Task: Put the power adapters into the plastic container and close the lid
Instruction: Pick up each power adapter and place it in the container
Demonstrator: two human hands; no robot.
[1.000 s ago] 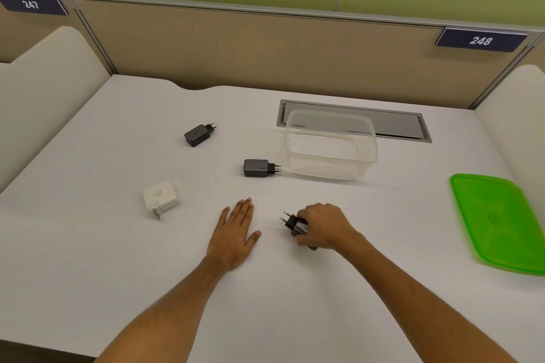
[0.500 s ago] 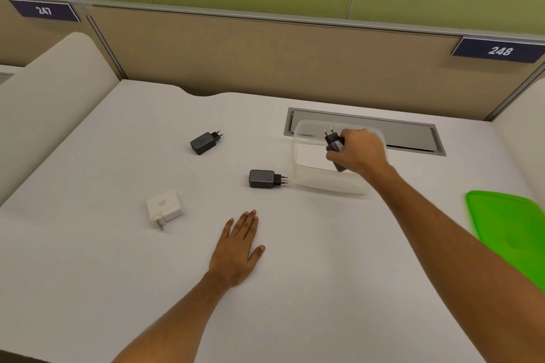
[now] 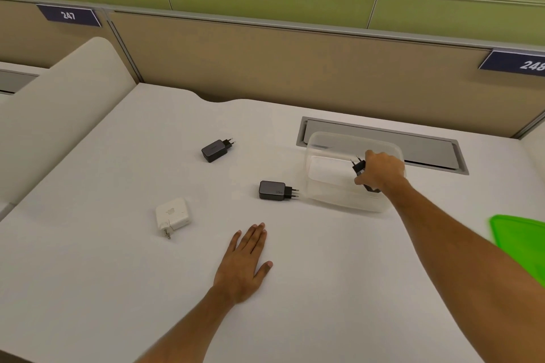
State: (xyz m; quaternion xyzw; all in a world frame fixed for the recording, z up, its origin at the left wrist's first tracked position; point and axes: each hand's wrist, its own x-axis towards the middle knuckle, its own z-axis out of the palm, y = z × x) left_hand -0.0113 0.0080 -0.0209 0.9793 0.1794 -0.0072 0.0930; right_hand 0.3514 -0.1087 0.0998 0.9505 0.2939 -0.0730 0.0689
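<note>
A clear plastic container (image 3: 327, 186) stands open at the back right of the white desk. My right hand (image 3: 382, 169) reaches down into it, shut on a black power adapter (image 3: 359, 166) with its prongs pointing up. Just left of the container lies a second black adapter (image 3: 272, 190), prongs toward the container. A third black adapter (image 3: 215, 150) lies farther back and left. A white square adapter (image 3: 172, 215) rests at the left. My left hand (image 3: 243, 262) lies flat on the desk, fingers apart, holding nothing. The green lid (image 3: 522, 244) sits at the right edge, partly cut off.
A grey cable hatch (image 3: 424, 150) is set into the desk behind the container. A beige partition (image 3: 265, 62) closes off the back, and rounded white dividers (image 3: 59, 103) stand at the sides.
My right hand has lifted the black adapter from the desk near my left hand, carried it back to the container and lowered it inside. My left hand has stayed flat.
</note>
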